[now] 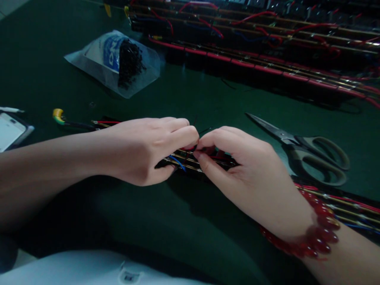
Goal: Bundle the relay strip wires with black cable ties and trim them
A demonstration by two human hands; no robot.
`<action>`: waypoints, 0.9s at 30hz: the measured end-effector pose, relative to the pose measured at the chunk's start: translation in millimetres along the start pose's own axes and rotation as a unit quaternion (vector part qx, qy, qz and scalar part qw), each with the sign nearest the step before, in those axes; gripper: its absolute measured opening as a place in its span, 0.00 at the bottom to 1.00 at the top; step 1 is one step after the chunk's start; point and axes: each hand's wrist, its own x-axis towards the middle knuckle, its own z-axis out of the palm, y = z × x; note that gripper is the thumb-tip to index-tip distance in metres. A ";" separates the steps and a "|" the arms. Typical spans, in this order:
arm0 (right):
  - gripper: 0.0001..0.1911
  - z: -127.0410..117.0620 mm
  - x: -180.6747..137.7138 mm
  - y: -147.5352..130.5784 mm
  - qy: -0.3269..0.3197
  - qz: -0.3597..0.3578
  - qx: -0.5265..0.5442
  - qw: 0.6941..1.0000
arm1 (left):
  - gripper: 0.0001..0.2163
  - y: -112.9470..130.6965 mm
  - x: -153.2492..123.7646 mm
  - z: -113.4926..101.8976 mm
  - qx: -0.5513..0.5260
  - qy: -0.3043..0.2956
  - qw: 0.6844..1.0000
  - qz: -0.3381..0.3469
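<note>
A long wire harness of red, blue and brass-coloured strands lies across the dark green table. My left hand is closed over it from the left, thumb underneath and fingers curled on top. My right hand meets it fingertip to fingertip, pinching the same bundle. A thin black cable tie sticks up between the fingertips. A red bead bracelet circles my right wrist. The harness runs on to the right and ends left in a yellow-green terminal.
Scissors lie just right of my right hand, blades pointing left. A plastic bag of black cable ties sits at the back left. Several finished harnesses are stacked along the far edge. A phone lies at the left edge.
</note>
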 end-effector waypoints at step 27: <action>0.04 -2.4 -2.4 0.1 0.030 -0.059 0.005 0.998 | 0.11 1.1 0.8 0.5 -0.022 0.009 0.999 -0.028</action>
